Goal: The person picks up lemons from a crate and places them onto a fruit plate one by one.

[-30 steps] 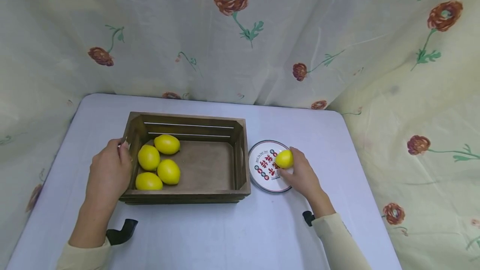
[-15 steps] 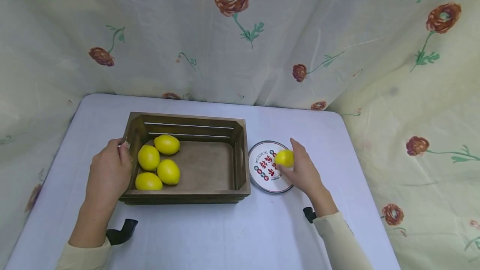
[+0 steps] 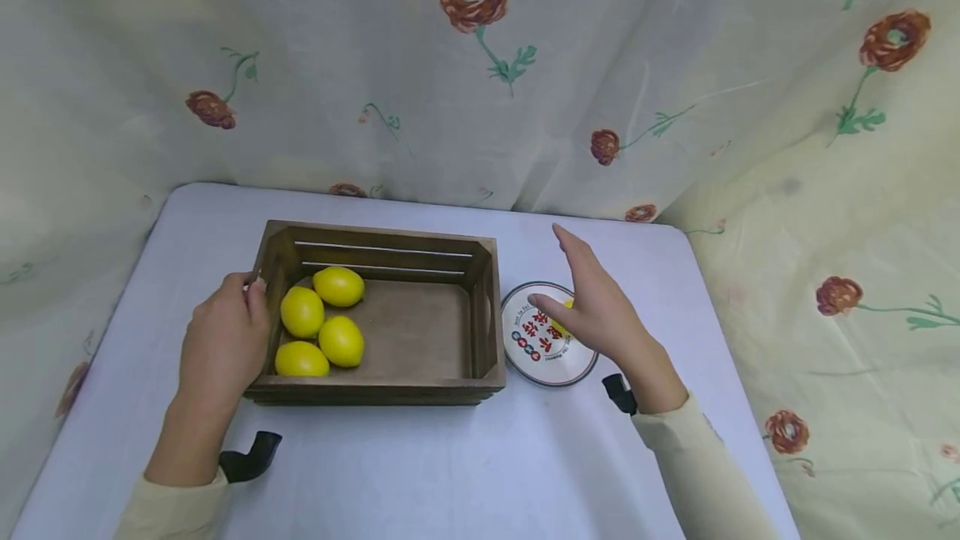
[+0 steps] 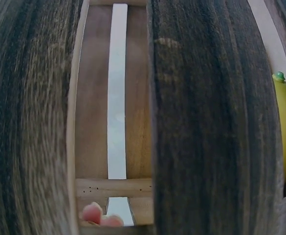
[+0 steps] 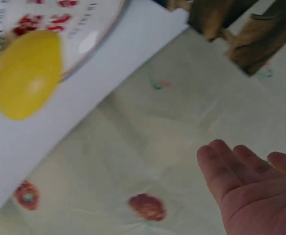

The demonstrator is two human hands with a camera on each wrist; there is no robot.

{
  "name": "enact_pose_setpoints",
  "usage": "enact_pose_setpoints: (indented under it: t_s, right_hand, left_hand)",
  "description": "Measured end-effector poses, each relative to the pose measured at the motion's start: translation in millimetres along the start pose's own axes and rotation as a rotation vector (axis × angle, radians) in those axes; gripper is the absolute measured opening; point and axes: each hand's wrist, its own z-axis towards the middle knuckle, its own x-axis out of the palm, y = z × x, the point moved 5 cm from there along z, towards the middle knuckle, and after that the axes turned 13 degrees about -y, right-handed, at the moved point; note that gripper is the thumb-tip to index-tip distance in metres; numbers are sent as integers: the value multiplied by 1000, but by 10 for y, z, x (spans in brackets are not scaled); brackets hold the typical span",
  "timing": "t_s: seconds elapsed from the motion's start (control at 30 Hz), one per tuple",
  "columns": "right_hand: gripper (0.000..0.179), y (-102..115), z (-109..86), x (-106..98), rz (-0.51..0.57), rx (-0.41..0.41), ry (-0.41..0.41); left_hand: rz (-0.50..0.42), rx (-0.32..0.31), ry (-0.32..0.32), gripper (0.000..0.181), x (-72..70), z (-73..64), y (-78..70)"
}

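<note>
My left hand (image 3: pixel 225 348) grips the left end of a brown wooden crate (image 3: pixel 375 385). Its fingertips (image 4: pixel 92 213) show past a slat in the left wrist view. Several yellow lemons (image 3: pixel 339 286) lie in the crate's left half. Just right of the crate is a round white plate (image 3: pixel 573 372) with red characters and a dark rim. One lemon (image 5: pixel 28 76) rests on the plate, mostly hidden behind my right hand (image 3: pixel 603 311) in the head view. That hand hovers over the plate, fingers extended, thumb spread, holding nothing and apart from the lemon.
A white cloth-covered table (image 3: pixel 420 473) carries everything. Floral curtains (image 3: pixel 360 65) hang behind it and at the sides. A black wrist mount (image 3: pixel 251 457) shows below the left hand, another black mount (image 3: pixel 619 394) beside the right wrist.
My right hand has let go of the lemon, leaving it on the plate, and has risen away with fingers spreading. The left hand keeps its grip on the crate.
</note>
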Motion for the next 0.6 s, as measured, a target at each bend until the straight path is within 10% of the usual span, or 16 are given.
enact_pose_setpoints:
  t_s: [0.6]
  right_hand:
    - [103,1614,570,322,21,-509,252]
  left_hand:
    - [-17,-5,18,48,12,49,40]
